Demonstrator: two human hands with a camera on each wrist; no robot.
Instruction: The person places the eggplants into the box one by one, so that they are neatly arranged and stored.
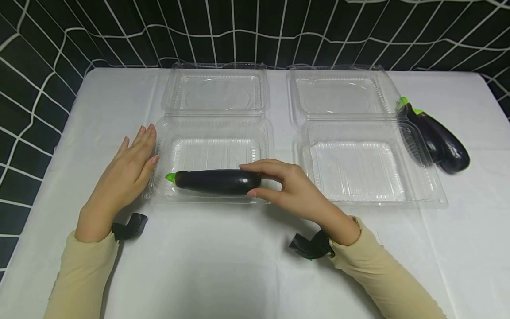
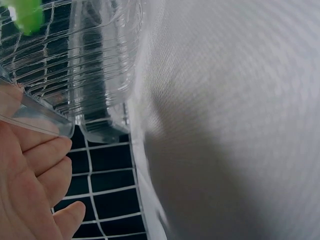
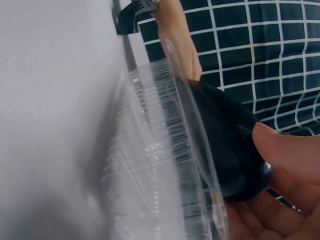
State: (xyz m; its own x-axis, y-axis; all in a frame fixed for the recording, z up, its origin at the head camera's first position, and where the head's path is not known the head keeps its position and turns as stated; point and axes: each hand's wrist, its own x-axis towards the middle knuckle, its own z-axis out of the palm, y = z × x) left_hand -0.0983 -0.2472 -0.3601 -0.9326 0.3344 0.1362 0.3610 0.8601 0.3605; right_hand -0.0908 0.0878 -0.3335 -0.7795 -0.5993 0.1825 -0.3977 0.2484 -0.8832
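Note:
A dark purple eggplant [image 1: 217, 182] with a green stem end lies lengthwise over the near part of the left clear plastic clamshell container [image 1: 215, 126]. My right hand [image 1: 284, 186] grips its rounded right end between thumb and fingers. In the right wrist view the eggplant [image 3: 225, 145] shows just above the container's rim [image 3: 200, 135]. My left hand [image 1: 127, 168] rests against that container's left edge, fingers extended along it. From the left wrist, the fingers [image 2: 50, 165] appear right at the clear rim, and the green stem tip [image 2: 27, 17] shows above.
A second open clamshell container [image 1: 358, 168] stands to the right. Beside it, partly seen through its clear wall, lie dark eggplants [image 1: 442, 137] with green caps. White cloth [image 1: 199, 266] covers the table; a dark cloth with white grid lines [image 1: 247, 35] hangs behind.

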